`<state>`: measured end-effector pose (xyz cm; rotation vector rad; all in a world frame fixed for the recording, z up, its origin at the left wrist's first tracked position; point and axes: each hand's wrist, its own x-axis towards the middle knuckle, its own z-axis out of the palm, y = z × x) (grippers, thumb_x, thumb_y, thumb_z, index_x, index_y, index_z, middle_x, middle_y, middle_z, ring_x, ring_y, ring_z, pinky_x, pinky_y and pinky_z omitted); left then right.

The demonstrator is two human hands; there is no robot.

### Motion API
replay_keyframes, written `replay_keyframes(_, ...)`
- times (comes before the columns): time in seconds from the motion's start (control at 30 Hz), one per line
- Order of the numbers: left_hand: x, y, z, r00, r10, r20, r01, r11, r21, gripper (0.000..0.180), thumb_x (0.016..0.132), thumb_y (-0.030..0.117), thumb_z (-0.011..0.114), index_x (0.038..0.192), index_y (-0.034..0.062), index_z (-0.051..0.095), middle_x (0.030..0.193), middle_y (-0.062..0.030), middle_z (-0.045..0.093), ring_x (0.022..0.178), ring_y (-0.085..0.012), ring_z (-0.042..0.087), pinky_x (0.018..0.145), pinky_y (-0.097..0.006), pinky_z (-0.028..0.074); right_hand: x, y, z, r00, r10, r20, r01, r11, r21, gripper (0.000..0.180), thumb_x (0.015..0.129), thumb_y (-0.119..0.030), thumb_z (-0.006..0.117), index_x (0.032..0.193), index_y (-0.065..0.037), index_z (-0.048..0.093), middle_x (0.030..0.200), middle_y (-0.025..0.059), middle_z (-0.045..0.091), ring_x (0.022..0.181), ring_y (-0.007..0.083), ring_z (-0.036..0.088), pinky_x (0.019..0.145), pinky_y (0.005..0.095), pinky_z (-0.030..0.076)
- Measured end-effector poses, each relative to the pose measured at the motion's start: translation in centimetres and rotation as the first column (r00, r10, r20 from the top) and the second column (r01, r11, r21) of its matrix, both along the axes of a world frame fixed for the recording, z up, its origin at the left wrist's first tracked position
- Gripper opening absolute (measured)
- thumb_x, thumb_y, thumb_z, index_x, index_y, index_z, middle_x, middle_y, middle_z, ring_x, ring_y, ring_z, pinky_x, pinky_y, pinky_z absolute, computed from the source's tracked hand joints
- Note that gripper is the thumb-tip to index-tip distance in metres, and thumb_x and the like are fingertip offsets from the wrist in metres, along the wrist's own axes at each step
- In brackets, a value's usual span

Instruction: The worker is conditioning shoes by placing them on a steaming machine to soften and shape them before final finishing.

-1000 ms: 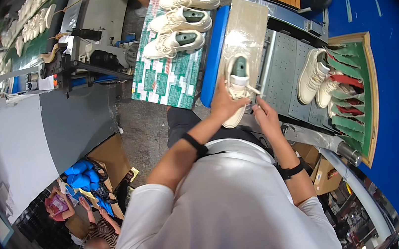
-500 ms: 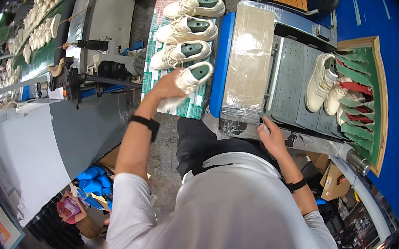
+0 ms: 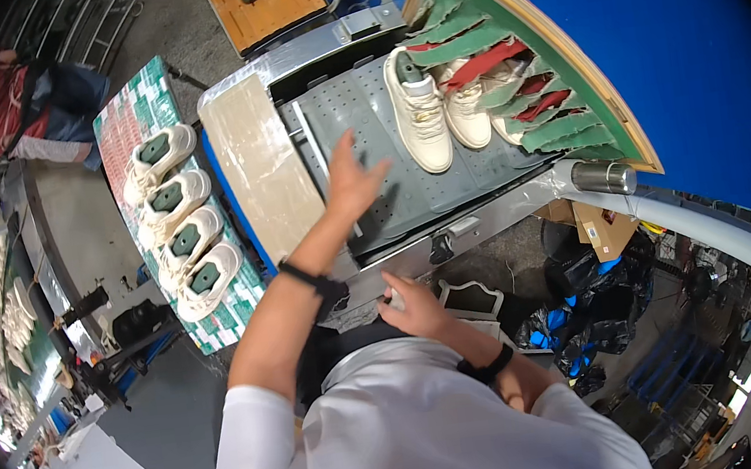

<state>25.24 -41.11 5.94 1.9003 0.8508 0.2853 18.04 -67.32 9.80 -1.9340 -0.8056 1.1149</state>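
My left hand (image 3: 355, 181) reaches over the grey perforated conveyor (image 3: 377, 131), its fingers spread and holding nothing. A cream lace-up sneaker (image 3: 426, 125) with a dark green insert in its opening lies just right of it. Beside that is a second cream sneaker (image 3: 471, 120), and part of a third shows between the flaps. My right hand (image 3: 417, 309) is low by the conveyor's near edge, fingers curled around a small pale thing too small to name. Several cream sneakers (image 3: 172, 194) with green inserts stand in a row on a taped green-and-red board (image 3: 114, 126) at the left.
Torn green and red flaps (image 3: 554, 81) hang in a wood-framed opening (image 3: 553, 2) at the conveyor's right end. A tan taped panel (image 3: 250, 147) covers its left end. A metal roller (image 3: 603, 176) sticks out near right. A person (image 3: 50, 106) is at far left.
My view has swung right. My left hand has let go of the sneaker on the board and moved over the conveyor. My right hand stays low and curled.
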Motion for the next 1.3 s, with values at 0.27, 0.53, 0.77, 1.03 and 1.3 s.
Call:
replay_keyframes(0.27,18.9,-7.4,-3.7,0.895,0.397,-0.203,-0.398,0.917,0.033,0.126,0.068,0.039,0.100,0.159,-0.0060,0.025,0.148,-0.0315,0.054,0.141,-0.0454,0.052,0.122,-0.050,0.040,0.3,-10.2,4.2,0.959,-0.283,-0.010,0.272,0.929,-0.250,0.071,0.091,-0.024,0.079,0.149,0.009,0.054,0.117,0.0234,0.069,0.110,0.0393,0.068,0.095,0.0446,0.054)
replay_keyframes(0.53,9.4,0.9,-2.6,0.980,0.190,0.058,-0.078,0.638,-0.766,0.058,0.083,0.014,0.086,0.134,0.0014,0.064,0.118,-0.0108,0.077,0.101,-0.0245,0.077,0.089,-0.039,0.062,1.3,-10.6,3.2,0.966,-0.258,0.014,0.257,0.953,-0.159,0.069,0.091,-0.022,0.080,0.148,0.009,0.056,0.116,0.0215,0.070,0.109,0.0384,0.069,0.095,0.0442,0.054)
replay_keyframes(0.77,-10.4,-2.3,6.0,0.919,0.394,-0.001,-0.378,0.882,-0.280,0.083,0.082,0.011,0.089,0.151,0.0017,0.045,0.135,-0.0139,0.069,0.121,-0.0242,0.069,0.104,-0.038,0.054,4.5,-4.4,2.2,0.991,-0.016,0.134,0.018,1.000,-0.009,0.075,0.088,-0.023,0.082,0.150,0.007,0.054,0.113,0.0205,0.070,0.106,0.0389,0.069,0.096,0.0458,0.054)
replay_keyframes(1.03,-21.5,-4.6,0.1,0.930,0.361,-0.069,-0.364,0.931,-0.035,0.101,0.073,0.026,0.096,0.155,-0.0022,0.043,0.137,-0.0272,0.063,0.131,-0.0407,0.061,0.114,-0.046,0.048,4.4,6.6,4.0,0.956,0.252,0.149,-0.267,0.959,0.094,0.075,0.089,-0.026,0.081,0.151,0.007,0.053,0.118,0.0206,0.070,0.110,0.0391,0.069,0.096,0.0438,0.055)
replay_keyframes(1.3,-21.5,-2.8,2.9,0.754,0.612,-0.238,-0.656,0.713,-0.247,0.037,0.089,0.032,0.088,0.089,-0.0012,0.072,0.089,-0.0147,0.077,0.075,-0.0207,0.071,0.069,-0.037,0.056,2.1,9.0,6.8,0.907,0.350,0.232,-0.389,0.909,0.149,0.077,0.088,-0.027,0.080,0.151,0.009,0.053,0.118,0.0223,0.070,0.110,0.0390,0.069,0.097,0.0441,0.055)
